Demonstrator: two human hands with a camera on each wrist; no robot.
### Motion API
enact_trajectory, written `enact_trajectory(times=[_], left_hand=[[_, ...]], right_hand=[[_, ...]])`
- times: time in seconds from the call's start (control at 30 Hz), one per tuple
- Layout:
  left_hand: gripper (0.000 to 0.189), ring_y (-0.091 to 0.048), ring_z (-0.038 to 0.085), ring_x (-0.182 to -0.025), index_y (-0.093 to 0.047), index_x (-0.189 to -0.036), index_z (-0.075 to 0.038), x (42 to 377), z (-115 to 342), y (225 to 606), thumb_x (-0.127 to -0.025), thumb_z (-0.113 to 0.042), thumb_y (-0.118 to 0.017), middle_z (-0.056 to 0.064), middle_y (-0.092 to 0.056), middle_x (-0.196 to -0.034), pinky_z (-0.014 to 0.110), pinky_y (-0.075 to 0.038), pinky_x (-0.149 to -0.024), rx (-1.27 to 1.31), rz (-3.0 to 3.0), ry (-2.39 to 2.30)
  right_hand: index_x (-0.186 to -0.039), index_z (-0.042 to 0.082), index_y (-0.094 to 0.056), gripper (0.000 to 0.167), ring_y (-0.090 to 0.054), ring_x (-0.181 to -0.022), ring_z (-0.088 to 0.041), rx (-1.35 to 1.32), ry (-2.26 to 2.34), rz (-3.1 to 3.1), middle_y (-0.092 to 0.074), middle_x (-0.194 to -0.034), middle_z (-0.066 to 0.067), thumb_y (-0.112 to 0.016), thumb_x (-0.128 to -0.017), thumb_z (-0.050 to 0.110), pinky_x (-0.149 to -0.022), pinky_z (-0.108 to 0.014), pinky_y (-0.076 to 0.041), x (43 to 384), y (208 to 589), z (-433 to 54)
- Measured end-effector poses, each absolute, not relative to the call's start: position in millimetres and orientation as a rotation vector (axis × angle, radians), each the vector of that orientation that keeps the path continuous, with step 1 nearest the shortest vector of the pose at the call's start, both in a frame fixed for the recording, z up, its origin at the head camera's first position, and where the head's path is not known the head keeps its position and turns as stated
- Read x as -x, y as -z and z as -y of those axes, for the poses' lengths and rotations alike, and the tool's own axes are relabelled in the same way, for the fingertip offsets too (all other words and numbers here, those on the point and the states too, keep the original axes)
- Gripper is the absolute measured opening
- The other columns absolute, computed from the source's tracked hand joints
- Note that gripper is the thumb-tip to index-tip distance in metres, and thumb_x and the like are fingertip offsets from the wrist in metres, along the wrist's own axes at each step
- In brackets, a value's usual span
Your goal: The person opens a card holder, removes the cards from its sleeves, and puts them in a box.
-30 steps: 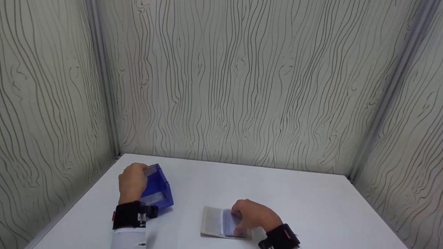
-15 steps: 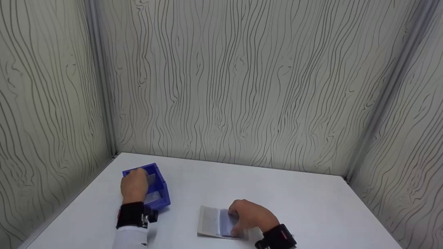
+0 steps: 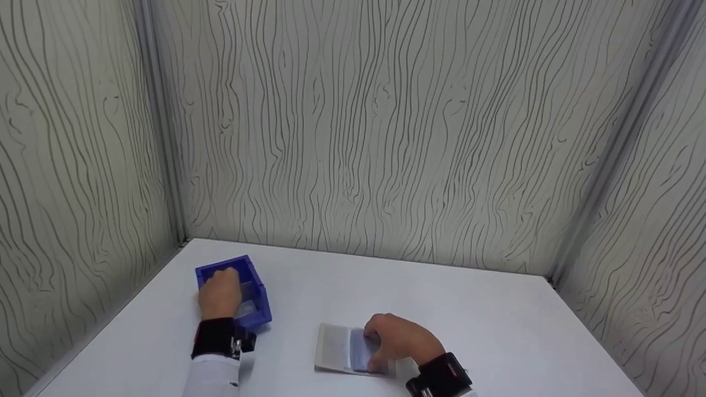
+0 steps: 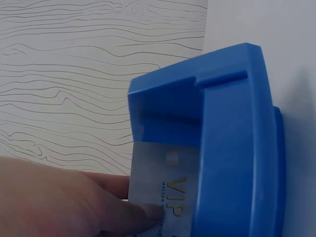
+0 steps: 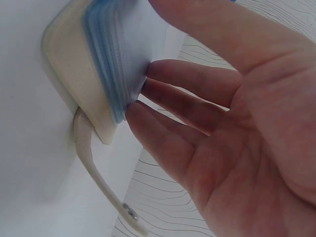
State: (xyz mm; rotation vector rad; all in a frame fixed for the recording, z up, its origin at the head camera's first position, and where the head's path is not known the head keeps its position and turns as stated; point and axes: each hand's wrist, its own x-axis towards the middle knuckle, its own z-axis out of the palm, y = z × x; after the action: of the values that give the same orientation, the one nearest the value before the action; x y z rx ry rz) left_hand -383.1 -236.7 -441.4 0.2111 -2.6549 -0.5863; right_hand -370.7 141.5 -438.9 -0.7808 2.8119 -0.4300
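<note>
A blue plastic bin point(image 3: 264, 300) stands on the left of the table, with my left hand point(image 3: 220, 295) reaching into it. Thumb and fingers pinch a pale card point(image 4: 170, 163) printed "VIP", seen in the left wrist view partly below the bin's rim. Another clear or pale piece point(image 3: 246, 309) lies at the near end of the bin. Right of centre, a cream card holder point(image 3: 332, 347) lies open, its bluish clear sleeves point(image 5: 106, 59) stacked on one side. My right hand point(image 3: 405, 339) holds those sleeves, thumb at one edge and fingertips at the opposite edge.
A cream strap with a metal snap point(image 5: 98, 182) sticks out from the card holder. The white table point(image 3: 469, 309) is bounded by wood-grain patterned walls point(image 3: 353, 138) at the back and both sides.
My left hand has gone from the bin's far rim down into the bin with the card. The right hand keeps its place on the sleeves.
</note>
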Motion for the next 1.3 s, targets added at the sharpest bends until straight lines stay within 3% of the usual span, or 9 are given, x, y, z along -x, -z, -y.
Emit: enact_trajectory(times=[0.2, 0.9, 1.3], left_hand=[[0.017, -0.077, 0.051, -0.091, -0.071, -0.105, 0.012, 383.8, 233.7, 444.5, -0.102, 0.004, -0.057, 0.037, -0.075, -0.102, 0.062, -0.062, -0.077, -0.202, 2.691, 0.558], [0.013, -0.077, 0.050, -0.091, -0.072, -0.106, 0.012, 388.2, 232.4, 448.9, -0.099, 0.006, -0.062, 0.035, -0.076, -0.102, 0.062, -0.062, -0.079, -0.208, 2.747, 0.495], [0.011, -0.076, 0.051, -0.096, -0.070, -0.103, 0.011, 388.7, 234.9, 451.4, -0.097, 0.010, -0.060, 0.036, -0.075, -0.102, 0.063, -0.061, -0.080, -0.196, 2.702, 0.549]], right_hand=[[-0.120, 0.007, -0.080, 0.055, -0.059, -0.091, -0.006, 0.796, 0.425, -2.819, -0.073, -0.105, 0.005, -0.100, -0.072, 0.026, -0.088, -0.034, -0.059, 370.3, 439.6, -143.0], [-0.114, 0.012, -0.082, 0.048, -0.057, -0.084, -0.007, 0.738, 0.438, -2.814, -0.068, -0.094, 0.009, -0.099, -0.072, 0.029, -0.077, -0.030, -0.053, 369.9, 439.3, -140.7], [-0.120, 0.010, -0.080, 0.055, -0.058, -0.088, -0.007, 0.731, 0.451, -2.824, -0.071, -0.101, 0.007, -0.099, -0.072, 0.028, -0.082, -0.032, -0.056, 365.5, 437.9, -141.1]])
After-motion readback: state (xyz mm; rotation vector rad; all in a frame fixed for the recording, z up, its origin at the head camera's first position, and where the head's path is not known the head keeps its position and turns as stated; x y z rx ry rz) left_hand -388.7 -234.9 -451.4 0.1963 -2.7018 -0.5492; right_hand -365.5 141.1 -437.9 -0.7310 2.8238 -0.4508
